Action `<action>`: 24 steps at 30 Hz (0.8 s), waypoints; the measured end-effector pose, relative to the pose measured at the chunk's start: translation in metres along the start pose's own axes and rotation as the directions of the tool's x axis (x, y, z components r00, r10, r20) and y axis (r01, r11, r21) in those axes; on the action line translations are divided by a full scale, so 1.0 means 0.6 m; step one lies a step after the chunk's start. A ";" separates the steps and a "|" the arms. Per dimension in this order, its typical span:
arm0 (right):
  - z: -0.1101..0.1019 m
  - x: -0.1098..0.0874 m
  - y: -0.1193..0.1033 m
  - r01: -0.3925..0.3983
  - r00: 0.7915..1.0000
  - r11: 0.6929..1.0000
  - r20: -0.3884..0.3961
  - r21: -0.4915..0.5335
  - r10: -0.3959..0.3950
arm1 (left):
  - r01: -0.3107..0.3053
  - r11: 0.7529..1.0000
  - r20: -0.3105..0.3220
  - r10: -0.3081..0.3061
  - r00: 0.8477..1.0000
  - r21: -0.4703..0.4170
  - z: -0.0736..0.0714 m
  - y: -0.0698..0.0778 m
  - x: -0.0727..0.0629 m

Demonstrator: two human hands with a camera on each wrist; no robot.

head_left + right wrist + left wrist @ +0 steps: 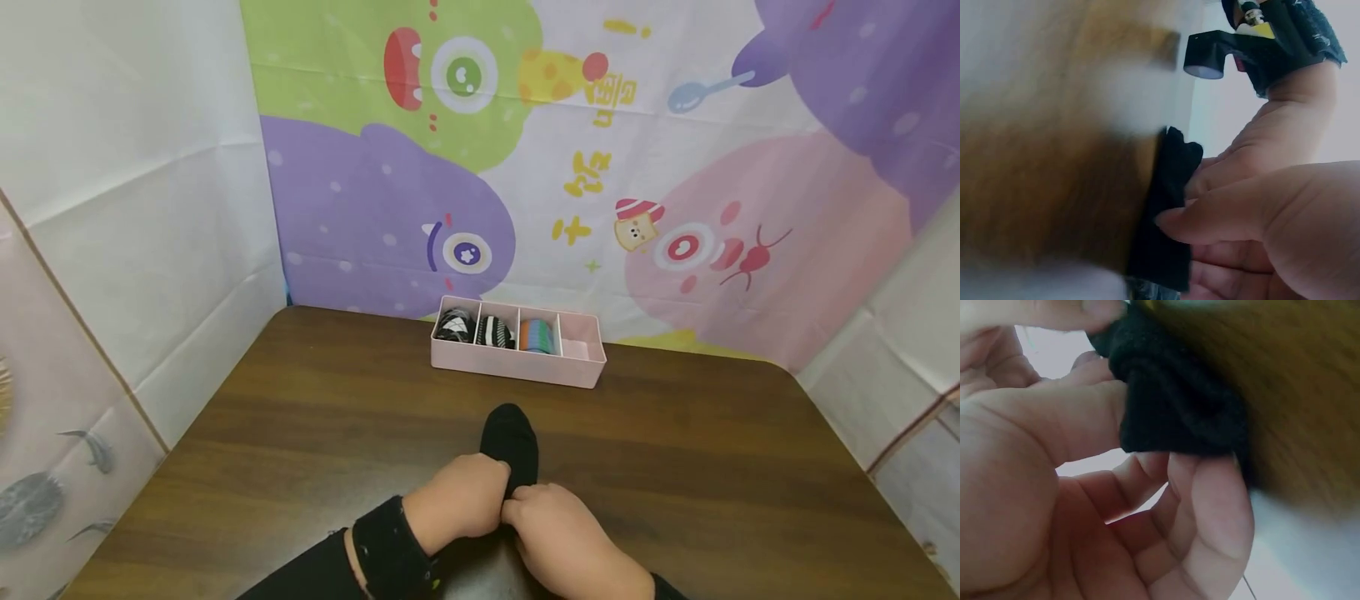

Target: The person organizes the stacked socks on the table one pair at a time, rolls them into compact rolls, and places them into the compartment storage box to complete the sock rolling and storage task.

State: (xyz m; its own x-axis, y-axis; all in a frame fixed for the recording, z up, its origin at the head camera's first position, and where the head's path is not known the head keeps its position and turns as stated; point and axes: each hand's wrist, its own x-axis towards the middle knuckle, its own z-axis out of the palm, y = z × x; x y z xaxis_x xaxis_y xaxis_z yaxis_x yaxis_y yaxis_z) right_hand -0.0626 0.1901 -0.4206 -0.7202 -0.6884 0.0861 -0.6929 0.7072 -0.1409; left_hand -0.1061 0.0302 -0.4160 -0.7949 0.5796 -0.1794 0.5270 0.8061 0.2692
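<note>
A black sock (510, 437) lies lengthwise on the table, its rounded toe pointing at the pink box. My left hand (467, 495) pinches it along its left side. From the right, my right hand (561, 533) grips the near end, close against the left one. In the left wrist view the sock's folded black edge (1179, 412) sits between thumb and curled fingers. The right wrist view has my right thumb (1210, 215) pressing on the black fabric, with fingers behind it. Part of the sock is hidden under both hands.
A pink divided box (517, 364) stands at the table's back edge. Its compartments hold a black-and-white patterned sock (455, 325), a black-and-white striped one (495, 332) and a multicoloured striped one (537, 336); the rightmost shows bare pink. A cartoon cloth hangs behind the brown table (300, 417).
</note>
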 end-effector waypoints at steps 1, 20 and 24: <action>0.002 0.001 0.002 -0.006 1.000 1.000 -0.009 0.008 0.006 | -0.005 1.000 -0.005 0.005 1.000 0.005 0.000 0.001 0.000; 0.026 0.015 0.075 -0.229 0.973 0.835 0.095 0.500 0.211 | 0.018 0.981 0.037 -0.025 0.999 0.194 0.001 0.048 -0.019; 0.036 0.014 0.079 -0.251 0.967 0.834 0.087 0.492 0.239 | 0.015 0.980 0.028 -0.021 0.999 0.197 0.011 0.051 -0.015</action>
State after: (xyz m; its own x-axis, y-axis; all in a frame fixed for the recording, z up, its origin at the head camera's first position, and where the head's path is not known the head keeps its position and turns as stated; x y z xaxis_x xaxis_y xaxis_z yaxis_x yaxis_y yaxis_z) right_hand -0.1007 0.2146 -0.4482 -0.8591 -0.5106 -0.0365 -0.3792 0.6827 -0.6246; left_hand -0.0810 0.0505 -0.4126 -0.7969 0.5659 -0.2113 0.5642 0.8223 0.0745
